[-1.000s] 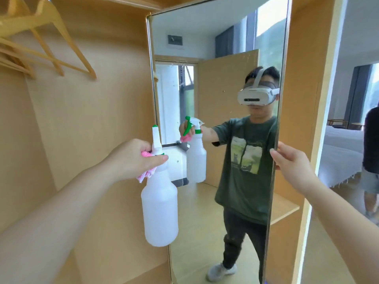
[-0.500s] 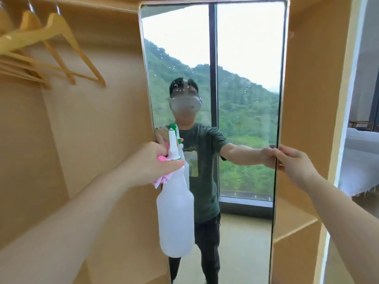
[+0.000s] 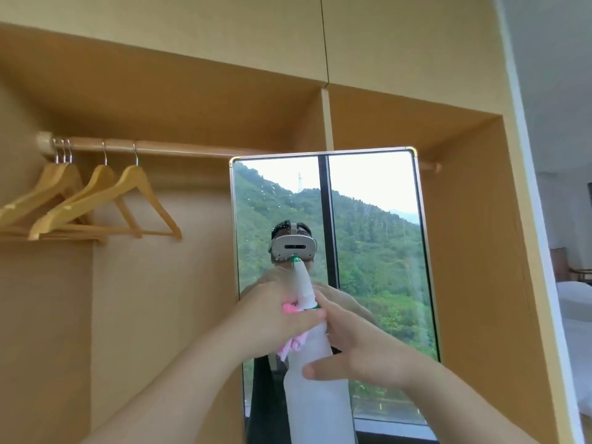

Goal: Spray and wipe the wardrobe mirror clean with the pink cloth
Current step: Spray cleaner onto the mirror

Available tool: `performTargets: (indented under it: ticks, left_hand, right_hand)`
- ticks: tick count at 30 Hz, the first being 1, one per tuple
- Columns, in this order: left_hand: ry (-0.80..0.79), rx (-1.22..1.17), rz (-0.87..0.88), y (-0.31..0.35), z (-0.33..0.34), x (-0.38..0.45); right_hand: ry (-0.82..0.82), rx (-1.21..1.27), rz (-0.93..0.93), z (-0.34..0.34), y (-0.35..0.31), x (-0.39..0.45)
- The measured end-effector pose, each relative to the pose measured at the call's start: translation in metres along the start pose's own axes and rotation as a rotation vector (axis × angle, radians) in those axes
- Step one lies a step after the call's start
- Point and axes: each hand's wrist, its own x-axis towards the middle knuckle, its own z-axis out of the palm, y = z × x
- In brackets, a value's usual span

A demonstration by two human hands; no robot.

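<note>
Before the tall gold-framed wardrobe mirror (image 3: 368, 251), the person holds a translucent white plastic spray bottle (image 3: 315, 389) upright, nozzle toward 12 o'clock. Left hand (image 3: 272, 318) grips the bottle neck, with the crumpled pink cloth (image 3: 293, 342) bunched against it under the palm. Right hand (image 3: 362, 347) curls round the bottle shoulder from 3 o'clock. Droplets speckle the upper glass. Four pale wooden hangers (image 3: 96, 206) hang at 9 o'clock.

no legible text, label, brand, number or sign anywhere
</note>
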Motion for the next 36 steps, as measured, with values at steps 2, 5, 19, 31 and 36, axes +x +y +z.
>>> performTargets:
  ticks: [2,5,19,31,36]
  left_hand:
    - [0.034,-0.076,0.005,0.013,-0.007,0.001]
    - [0.044,-0.113,0.039,0.029,-0.015,-0.002]
    - [0.056,-0.154,-0.177,-0.042,-0.069,-0.086]
    - [0.027,-0.062,-0.018,-0.044,-0.096,-0.112]
    - [0.027,-0.017,-0.005,-0.033,-0.085,-0.116]
  right_hand:
    - [0.113,-0.041,-0.016,0.0,-0.013,0.008]
    - [0.278,-0.02,-0.045,0.005,-0.031,0.018]
    - [0.612,0.152,0.285,0.067,-0.097,0.009]
    - [0.743,-0.087,0.393,0.093,-0.134,-0.025]
    - [0.703,-0.067,0.414,0.076,-0.136,-0.056]
